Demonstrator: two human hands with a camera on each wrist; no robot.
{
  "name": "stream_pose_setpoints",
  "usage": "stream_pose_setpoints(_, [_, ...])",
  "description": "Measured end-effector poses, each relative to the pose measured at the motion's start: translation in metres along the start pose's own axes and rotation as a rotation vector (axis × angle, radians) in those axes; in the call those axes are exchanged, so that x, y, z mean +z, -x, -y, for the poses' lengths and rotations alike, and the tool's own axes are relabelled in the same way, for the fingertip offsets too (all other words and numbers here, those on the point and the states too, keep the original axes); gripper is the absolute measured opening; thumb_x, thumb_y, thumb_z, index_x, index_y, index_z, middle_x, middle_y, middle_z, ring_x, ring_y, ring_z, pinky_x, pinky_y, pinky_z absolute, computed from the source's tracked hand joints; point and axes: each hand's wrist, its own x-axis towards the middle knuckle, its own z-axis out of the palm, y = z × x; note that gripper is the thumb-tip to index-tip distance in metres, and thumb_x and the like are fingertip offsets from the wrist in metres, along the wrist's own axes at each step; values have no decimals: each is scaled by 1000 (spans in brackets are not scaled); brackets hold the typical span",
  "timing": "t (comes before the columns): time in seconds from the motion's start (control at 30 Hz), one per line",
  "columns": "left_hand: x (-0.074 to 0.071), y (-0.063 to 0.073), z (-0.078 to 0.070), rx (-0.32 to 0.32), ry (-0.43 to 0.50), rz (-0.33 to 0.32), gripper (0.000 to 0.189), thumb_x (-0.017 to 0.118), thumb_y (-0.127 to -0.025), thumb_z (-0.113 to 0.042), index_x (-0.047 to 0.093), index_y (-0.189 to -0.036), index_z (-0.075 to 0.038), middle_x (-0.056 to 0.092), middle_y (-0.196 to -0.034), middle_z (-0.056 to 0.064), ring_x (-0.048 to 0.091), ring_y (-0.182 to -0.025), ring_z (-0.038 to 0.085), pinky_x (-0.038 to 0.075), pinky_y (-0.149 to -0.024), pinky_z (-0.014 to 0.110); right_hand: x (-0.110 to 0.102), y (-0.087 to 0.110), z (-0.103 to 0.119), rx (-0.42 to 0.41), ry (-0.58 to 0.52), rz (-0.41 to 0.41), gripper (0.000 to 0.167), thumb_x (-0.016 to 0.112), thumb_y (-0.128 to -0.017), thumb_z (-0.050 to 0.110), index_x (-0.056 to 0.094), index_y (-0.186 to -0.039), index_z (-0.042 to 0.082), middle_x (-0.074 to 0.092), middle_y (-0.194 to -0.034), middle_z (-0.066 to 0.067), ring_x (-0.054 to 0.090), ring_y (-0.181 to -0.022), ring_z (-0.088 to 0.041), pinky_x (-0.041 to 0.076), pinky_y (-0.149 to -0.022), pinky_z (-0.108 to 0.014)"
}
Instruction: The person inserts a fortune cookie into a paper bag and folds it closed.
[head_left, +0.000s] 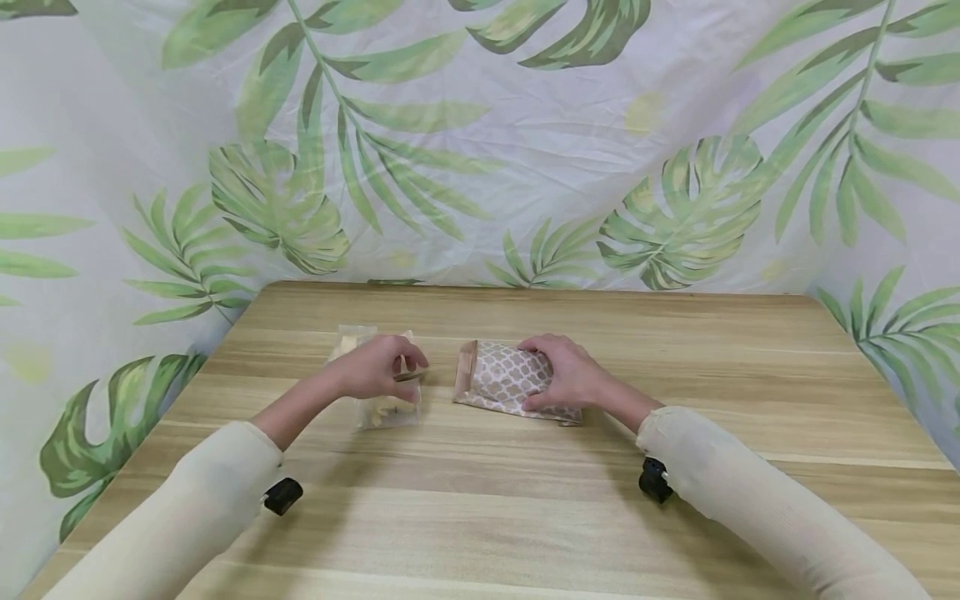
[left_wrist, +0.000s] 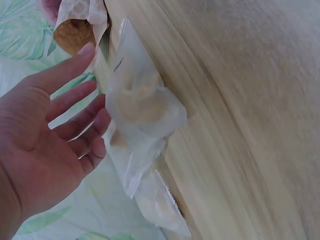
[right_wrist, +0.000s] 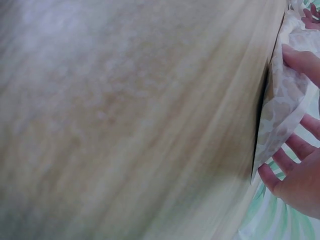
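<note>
A paper bag [head_left: 506,372] with a white and tan lattice pattern lies on its side on the table. Its mouth faces left, and the brown inside [left_wrist: 72,35] shows in the left wrist view. My right hand [head_left: 570,375] holds the bag near its right end, thumb on the near side and fingers over the far side. To the left, my left hand [head_left: 378,367] hovers at several translucent sealed packets [head_left: 388,414] with pale pieces inside. Its fingers are relaxed and bent a little, with nothing in the palm in the left wrist view. The hand partly hides the packets in the head view.
Under everything is a wood-grain table [head_left: 480,517]. A leaf-print cloth [head_left: 555,167] hangs behind its far edge and along both sides. Small black wrist cameras [head_left: 282,496] sit below both sleeves.
</note>
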Motion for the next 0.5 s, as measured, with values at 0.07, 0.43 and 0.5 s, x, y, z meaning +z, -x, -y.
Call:
stream_pose_setpoints(0.07, [-2,3,1,13,-9,18,48,91,-78,-11,70,-116,10,69,-99,15,60,-81,25,50,-74,34,0,0,0,0,-1,1,86,96,-71,29,57,-142,2,59,-141,-19,53,-132,-40,41,-111,-57])
stream_pose_setpoints(0.43, [0,6,5,-15,-103,34,55,93,-74,-9,68,-120,8,66,-101,16,62,-91,29,52,-83,42,-2,0,0,-3,4,1,85,96,-71,28,56,-142,1,59,-142,-19,53,-133,-40,41,-112,-56])
stream_pose_setpoints(0.5, [2,6,5,-28,-123,10,54,92,-75,-10,68,-120,6,65,-105,17,62,-96,33,52,-85,46,-2,0,1,-1,4,2,85,95,-71,28,56,-142,1,59,-142,-19,53,-133,-39,41,-112,-56])
